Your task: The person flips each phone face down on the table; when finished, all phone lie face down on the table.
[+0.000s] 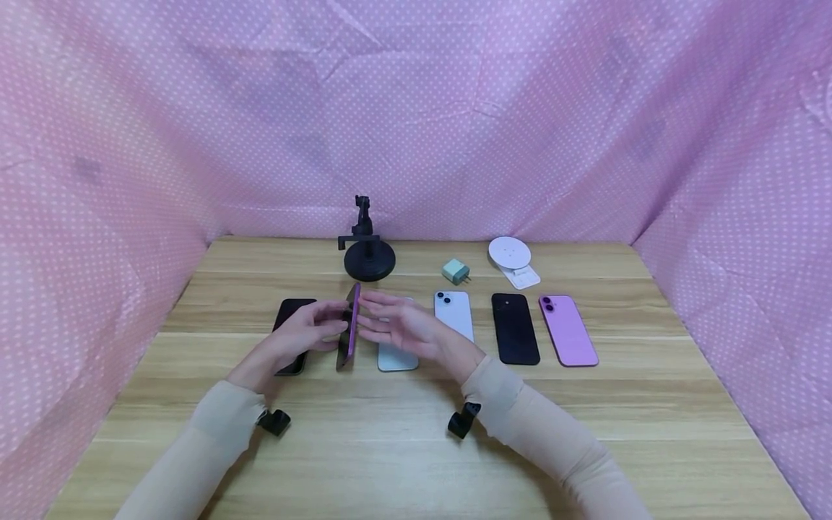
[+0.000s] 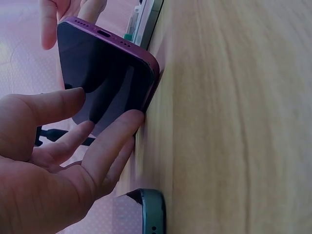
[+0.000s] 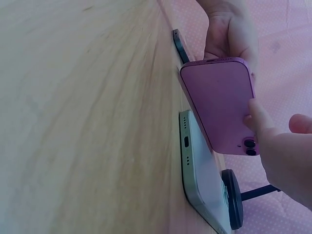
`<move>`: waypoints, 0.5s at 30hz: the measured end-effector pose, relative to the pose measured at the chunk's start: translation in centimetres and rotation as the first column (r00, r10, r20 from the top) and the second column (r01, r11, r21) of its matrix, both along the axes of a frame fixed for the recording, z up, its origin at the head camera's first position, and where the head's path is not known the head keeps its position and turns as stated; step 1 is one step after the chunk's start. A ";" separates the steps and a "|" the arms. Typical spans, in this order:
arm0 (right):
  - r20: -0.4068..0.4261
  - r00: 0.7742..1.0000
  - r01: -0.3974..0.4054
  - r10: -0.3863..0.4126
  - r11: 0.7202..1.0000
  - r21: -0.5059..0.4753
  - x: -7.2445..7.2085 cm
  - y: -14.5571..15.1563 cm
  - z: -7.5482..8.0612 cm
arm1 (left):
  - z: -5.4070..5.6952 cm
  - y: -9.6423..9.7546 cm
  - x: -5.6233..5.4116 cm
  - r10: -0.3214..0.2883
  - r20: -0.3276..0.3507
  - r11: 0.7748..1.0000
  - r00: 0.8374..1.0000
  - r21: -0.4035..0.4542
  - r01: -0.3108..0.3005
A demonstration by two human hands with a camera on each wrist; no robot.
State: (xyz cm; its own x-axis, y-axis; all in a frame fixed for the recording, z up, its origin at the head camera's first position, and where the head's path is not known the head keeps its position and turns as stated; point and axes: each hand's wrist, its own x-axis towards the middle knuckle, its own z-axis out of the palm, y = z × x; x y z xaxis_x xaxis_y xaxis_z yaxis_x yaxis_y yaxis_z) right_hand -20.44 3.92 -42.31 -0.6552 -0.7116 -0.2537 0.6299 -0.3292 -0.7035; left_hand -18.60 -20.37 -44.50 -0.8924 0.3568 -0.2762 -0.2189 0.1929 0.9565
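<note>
"Where's the purple phone [image 3: 217, 97]?"
"Tilted on edge between my left hand [image 1: 302, 334] and right hand [image 1: 412, 330], beside the pale phone [image 1: 398, 359]."
"And your fingers [image 2: 114, 139]?"
"Loosely spread, touching its screen [image 2: 122, 73] and back [image 3: 222, 119]."

- No text, brand or number can be read in any view.
- Pale plate [image 1: 528, 280] below the round white disc [image 1: 509, 252]: faint marks, too small to read.

Six phones [image 3: 219, 105], one stand [image 1: 369, 261], one adapter [image 1: 456, 271]
</note>
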 end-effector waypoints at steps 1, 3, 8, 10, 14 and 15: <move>0.005 1.000 -0.001 0.001 1.000 -0.001 0.0 -0.1 0.0 | 0.0 0.0 0.0 0.000 -0.001 1.000 1.000 0.000 0.000; 0.008 1.000 -0.002 0.002 1.000 0.002 0.1 -0.2 0.1 | 0.1 0.0 0.1 0.002 0.000 1.000 1.000 -0.001 -0.002; 0.007 1.000 -0.005 0.005 1.000 0.010 0.0 -0.4 0.2 | 0.4 -0.1 0.1 0.006 0.002 1.000 1.000 -0.004 -0.006; 0.004 1.000 -0.002 0.002 1.000 0.014 0.0 -0.4 0.3 | 0.4 -0.1 0.1 0.010 0.002 1.000 1.000 -0.005 -0.010; 0.002 1.000 0.004 -0.004 1.000 0.021 -0.1 -0.5 0.3 | 0.5 0.0 0.0 0.017 0.010 1.000 1.000 -0.009 -0.017; 0.005 1.000 0.003 -0.003 1.000 0.022 -0.1 -0.6 0.3 | 0.5 0.0 0.1 0.020 0.014 1.000 1.000 -0.008 -0.019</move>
State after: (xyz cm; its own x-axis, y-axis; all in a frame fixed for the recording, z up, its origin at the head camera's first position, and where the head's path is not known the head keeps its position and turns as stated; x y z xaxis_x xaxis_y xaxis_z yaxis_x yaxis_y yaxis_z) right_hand -20.56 3.33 -42.04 -0.6558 -0.7041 -0.2724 0.6327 -0.3158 -0.7071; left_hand -18.55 -20.34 -44.01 -0.8951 0.3373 -0.2917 -0.2364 0.1957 0.9517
